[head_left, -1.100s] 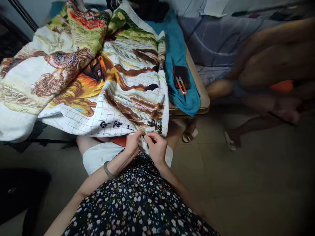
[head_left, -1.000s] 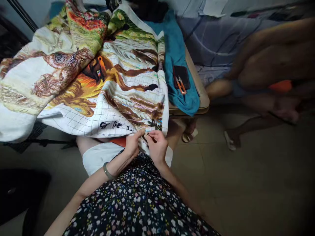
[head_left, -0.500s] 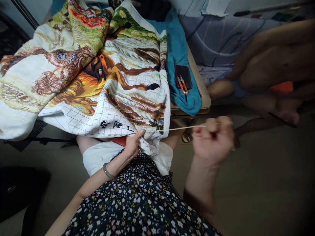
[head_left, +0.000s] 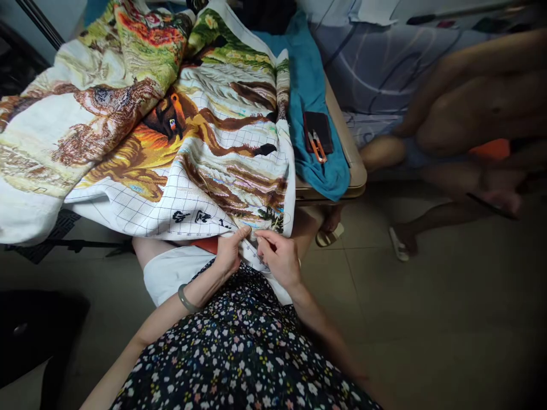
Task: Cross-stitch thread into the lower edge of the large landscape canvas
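Observation:
A large cross-stitch cloth (head_left: 239, 131), partly stitched with a horse-like figure and landscape, drapes over the table edge onto my lap. My left hand (head_left: 229, 250) grips its lower edge, thumb on top and the other fingers hidden beneath. Close beside that thumb, my right hand (head_left: 280, 259) has its thumb and forefinger pinched together at the cloth. Whatever lies in the pinch is too small to make out. Printed grid lines and black stitched characters show on the white margin left of my hands.
Orange-handled thread snips (head_left: 317, 149) lie on a dark flat case (head_left: 322, 126) upon a teal cloth (head_left: 305, 68). These rest at the right side of a tan table (head_left: 356, 168). Another person (head_left: 465, 114) sits at the right, legs extending over the tiled floor (head_left: 410, 319).
My right hand has come back left from far out, where it held a pale thread taut, to the cloth beside my left hand. My left hand keeps its hold.

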The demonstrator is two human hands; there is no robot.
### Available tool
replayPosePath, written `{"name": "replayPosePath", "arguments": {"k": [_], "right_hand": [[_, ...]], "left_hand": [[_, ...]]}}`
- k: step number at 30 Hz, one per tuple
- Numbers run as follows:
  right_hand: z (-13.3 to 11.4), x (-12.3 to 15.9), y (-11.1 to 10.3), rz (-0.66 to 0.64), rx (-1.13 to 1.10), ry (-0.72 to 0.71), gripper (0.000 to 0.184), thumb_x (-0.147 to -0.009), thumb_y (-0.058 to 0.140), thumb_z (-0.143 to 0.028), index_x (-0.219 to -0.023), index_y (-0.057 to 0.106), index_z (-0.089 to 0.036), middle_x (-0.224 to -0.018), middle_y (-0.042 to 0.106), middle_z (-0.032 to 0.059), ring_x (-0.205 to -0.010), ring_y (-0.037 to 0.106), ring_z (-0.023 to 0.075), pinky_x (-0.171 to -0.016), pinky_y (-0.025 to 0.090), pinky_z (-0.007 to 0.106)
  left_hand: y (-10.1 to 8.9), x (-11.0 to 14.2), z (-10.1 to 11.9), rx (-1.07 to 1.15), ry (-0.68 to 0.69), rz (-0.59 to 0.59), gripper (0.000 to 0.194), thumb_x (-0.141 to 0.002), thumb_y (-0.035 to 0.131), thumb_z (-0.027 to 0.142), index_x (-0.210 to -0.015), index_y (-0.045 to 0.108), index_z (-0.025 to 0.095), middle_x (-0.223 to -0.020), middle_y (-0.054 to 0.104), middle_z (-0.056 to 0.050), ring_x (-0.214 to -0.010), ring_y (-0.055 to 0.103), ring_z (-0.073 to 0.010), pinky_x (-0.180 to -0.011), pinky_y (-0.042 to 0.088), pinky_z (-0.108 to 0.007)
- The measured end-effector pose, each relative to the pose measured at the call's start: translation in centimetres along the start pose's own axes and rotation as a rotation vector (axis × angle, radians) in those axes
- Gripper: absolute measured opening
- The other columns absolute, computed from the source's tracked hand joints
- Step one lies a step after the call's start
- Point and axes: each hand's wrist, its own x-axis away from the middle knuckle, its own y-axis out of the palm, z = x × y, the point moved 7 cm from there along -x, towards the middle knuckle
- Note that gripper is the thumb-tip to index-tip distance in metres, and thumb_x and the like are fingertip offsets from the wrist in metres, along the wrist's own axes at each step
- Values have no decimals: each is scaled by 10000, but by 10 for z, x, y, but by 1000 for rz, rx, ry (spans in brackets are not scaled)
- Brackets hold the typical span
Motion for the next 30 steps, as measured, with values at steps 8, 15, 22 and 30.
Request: {"name": "replayPosePath", "arguments": {"k": [8,15,22,30], "right_hand": [[-3,-1,-1,52,55,-14,264,-839,515,-271,-928,728,-143,-543,605,0,-443,511,108,-424,415,213],[-6,-4,-2,61,87,-34,266,-820,526,-261,-918,750,-159,-542,627,13,-464,549,128,-417,421,216],[-9,-5,-3,61,100,-48,254,-815,527,-252,-896,752,-166,-604,669,30,-487,569,136,-432,429,230],[-7,-3,1,58,21,48,197,-828,525,-280,-877,678,-166,-528,601,-18,-364,469,101,-361,363,217]], "left_hand": [[2,0,1,0,8,2,492,-512,866,203,-972,695,165,-794,730,-19,-882,687,-228,-935,462,-390],[3,2,2,5,11,5,527,-495,875,215,-987,692,164,-818,738,-23,-874,687,-217,-932,460,-374],[2,2,2,-1,7,15,496,-494,877,221,-953,696,162,-823,738,-32,-885,686,-225,-934,457,-378],[0,2,0,-11,15,23,410,-501,872,229,-865,695,167,-774,713,-11,-846,669,-203,-902,459,-358]]}}
